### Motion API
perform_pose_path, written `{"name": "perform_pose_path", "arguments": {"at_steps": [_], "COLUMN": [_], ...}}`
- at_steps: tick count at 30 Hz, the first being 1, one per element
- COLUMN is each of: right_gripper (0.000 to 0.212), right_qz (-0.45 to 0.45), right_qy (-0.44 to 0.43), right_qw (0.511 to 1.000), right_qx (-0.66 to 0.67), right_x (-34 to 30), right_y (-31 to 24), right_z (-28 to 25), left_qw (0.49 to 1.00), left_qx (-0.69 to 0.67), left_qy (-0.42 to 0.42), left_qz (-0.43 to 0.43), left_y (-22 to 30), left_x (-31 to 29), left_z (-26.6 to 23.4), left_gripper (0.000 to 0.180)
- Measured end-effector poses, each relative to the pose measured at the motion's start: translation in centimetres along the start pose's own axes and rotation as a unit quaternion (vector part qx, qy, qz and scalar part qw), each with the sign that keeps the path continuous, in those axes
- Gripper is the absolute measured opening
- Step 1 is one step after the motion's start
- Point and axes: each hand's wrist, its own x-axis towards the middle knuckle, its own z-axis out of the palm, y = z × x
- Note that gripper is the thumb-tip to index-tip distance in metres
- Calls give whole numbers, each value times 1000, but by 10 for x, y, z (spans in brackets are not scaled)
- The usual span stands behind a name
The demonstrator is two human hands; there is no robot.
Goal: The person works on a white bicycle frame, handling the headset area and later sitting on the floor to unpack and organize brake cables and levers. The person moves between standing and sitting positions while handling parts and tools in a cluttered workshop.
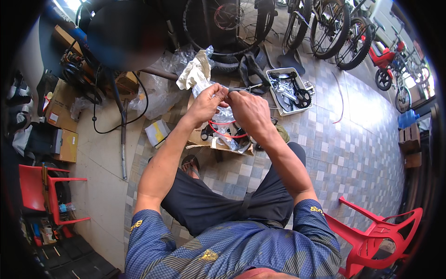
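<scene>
Both my hands meet in front of me, above an open cardboard box (220,149). My left hand (204,106) is closed in a pinch, thumb against the fingers. Right beside it, my right hand (251,109) is closed too, knuckles up. A small dark piece shows between the fingertips, too small to name. In the box below lie a red cable (227,136), clear plastic wrapping (226,114) and black parts, partly hidden by my hands. Crumpled off-white paper or cloth (195,72) rises just beyond my left hand.
A white tray (293,111) of metal bike parts stands right of the box. Bicycle wheels (331,30) line the far side. A frame tube (123,144) stands at left. Red chairs (371,237) stand at both sides, and cardboard boxes (65,107) at far left.
</scene>
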Motion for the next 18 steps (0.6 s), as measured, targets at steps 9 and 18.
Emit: {"name": "perform_pose_path", "arguments": {"at_steps": [9,18], "right_gripper": [44,32], "right_qz": [-137,173], "right_qy": [301,85], "right_qw": [943,719], "right_qx": [-46,668], "right_x": [9,-41], "right_y": [6,31], "right_z": [-9,73], "left_qw": [987,889], "left_qx": [-141,-438], "left_qy": [60,100], "left_qz": [42,83], "left_y": [18,16], "left_x": [0,10], "left_z": [-25,-58], "left_gripper": [31,32]}}
